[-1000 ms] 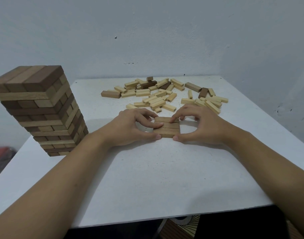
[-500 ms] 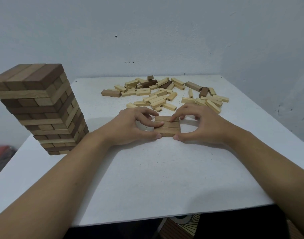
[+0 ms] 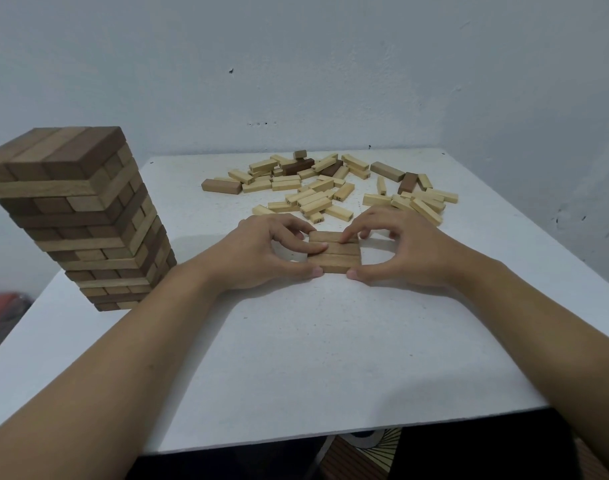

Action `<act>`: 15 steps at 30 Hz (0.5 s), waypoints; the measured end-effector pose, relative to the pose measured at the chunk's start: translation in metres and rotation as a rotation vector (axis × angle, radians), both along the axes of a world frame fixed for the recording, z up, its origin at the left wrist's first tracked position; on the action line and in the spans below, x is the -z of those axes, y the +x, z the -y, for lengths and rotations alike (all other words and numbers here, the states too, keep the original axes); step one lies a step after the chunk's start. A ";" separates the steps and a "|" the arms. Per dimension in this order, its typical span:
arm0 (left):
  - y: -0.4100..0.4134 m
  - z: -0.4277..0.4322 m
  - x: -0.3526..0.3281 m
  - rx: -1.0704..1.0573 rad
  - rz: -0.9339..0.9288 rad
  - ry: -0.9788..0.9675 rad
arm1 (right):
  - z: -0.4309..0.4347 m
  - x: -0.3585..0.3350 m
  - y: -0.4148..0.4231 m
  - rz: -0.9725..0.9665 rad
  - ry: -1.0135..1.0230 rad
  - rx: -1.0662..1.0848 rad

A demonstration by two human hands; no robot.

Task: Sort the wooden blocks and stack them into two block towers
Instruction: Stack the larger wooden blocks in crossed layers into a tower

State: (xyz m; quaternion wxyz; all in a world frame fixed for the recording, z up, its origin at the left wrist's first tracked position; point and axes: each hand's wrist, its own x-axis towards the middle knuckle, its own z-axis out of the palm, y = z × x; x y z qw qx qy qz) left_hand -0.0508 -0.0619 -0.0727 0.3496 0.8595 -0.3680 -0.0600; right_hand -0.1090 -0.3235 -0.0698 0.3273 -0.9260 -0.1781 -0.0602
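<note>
Three brown wooden blocks (image 3: pixel 335 252) lie flat side by side as one square layer in the middle of the white table (image 3: pixel 296 358). My left hand (image 3: pixel 261 254) pinches the layer from its left, thumb at the near corner, a finger across the top. My right hand (image 3: pixel 400 251) pinches it from the right, thumb at the near corner, fingertips on the far block. A tall tower (image 3: pixel 78 216) of brown and tan blocks stands at the table's left edge. A loose pile (image 3: pixel 327 188) of pale and a few dark blocks lies behind the hands.
A grey wall rises just behind the table. The table's near edge runs below my forearms, with patterned floor (image 3: pixel 362 455) under it. Something red (image 3: pixel 2 306) sits low at the far left, beyond the table.
Both hands stay on the three-block layer; fingers have shifted only slightly, squaring the blocks together. Tower and pile are unmoved.
</note>
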 end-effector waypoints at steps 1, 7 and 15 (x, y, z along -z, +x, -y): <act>0.000 0.000 0.000 -0.002 0.003 0.001 | 0.000 0.000 0.000 0.002 -0.003 0.001; -0.002 -0.001 0.000 -0.016 0.003 -0.006 | -0.001 0.000 -0.001 -0.018 0.037 0.002; -0.011 0.004 -0.012 0.011 0.107 -0.136 | -0.006 -0.005 -0.004 0.183 0.110 -0.006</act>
